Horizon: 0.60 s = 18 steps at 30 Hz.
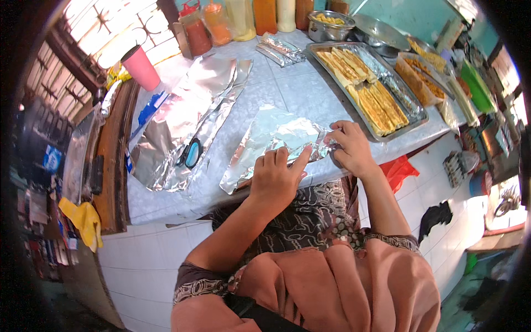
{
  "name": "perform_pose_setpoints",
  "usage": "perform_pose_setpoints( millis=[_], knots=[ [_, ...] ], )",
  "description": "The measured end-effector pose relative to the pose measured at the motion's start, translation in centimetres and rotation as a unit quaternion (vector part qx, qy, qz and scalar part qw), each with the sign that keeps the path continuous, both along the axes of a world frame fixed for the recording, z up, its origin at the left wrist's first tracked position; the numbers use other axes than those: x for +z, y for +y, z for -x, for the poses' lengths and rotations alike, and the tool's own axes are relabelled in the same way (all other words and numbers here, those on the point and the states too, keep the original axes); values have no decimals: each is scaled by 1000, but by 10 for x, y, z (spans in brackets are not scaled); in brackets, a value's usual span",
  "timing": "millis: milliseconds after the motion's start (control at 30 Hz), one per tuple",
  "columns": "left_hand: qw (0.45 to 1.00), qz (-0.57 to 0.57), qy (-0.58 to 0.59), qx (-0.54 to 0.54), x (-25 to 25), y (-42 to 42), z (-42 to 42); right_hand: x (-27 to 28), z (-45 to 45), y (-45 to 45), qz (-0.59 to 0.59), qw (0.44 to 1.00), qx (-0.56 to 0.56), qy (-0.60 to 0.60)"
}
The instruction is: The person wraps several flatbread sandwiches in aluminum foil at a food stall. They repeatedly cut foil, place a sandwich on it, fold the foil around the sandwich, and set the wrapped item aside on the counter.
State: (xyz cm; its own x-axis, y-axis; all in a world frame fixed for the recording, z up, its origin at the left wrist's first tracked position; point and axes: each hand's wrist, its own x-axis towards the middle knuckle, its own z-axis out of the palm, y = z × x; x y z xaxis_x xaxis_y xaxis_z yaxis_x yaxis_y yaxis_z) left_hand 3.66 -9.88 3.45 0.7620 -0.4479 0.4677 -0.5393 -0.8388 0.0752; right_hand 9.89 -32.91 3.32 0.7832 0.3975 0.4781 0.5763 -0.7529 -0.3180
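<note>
A sheet of aluminium foil (286, 126) lies at the table's near edge, its near side folded and crumpled. My left hand (277, 176) rests on the near fold, index finger stretched out along it; whether it grips the foil is hidden. At the foil's right end, my right hand (350, 145) pinches the crumpled edge between thumb and fingers. Whether anything lies inside the fold cannot be seen. To the left are larger foil sheets (182, 112) with blue-handled scissors (193, 152) on them. Browned flatbread rolls (377, 108) lie in a metal tray (383, 137) beyond my right hand.
Foil-wrapped packets (282, 49) lie at the back, near sauce bottles (197, 35) and a metal pot (330, 31). A pink tumbler (141, 68) stands back left. Right of the tray is a container of brownish filling (421, 79). A yellow cloth (83, 220) hangs at far left.
</note>
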Motion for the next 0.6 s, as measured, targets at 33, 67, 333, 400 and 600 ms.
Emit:
perform_pose_setpoints(
  millis=[33,67,333,400,600],
  knots=[
    [1000,9,-4,-6,-1,0,0,-1,0,0,18,1000,9,-18],
    [1000,19,-9,-12,-2,-1,-1,-2,-2,0,37,999,18,-36],
    [999,8,-37,-27,-4,2,-4,77,-6,39,290,936,178,-91],
    [999,1,-30,-25,-4,2,-5,80,-13,44,319,920,208,-95],
    [1000,7,-25,5,-5,2,0,45,-10,29,123,987,77,-73]
  ],
)
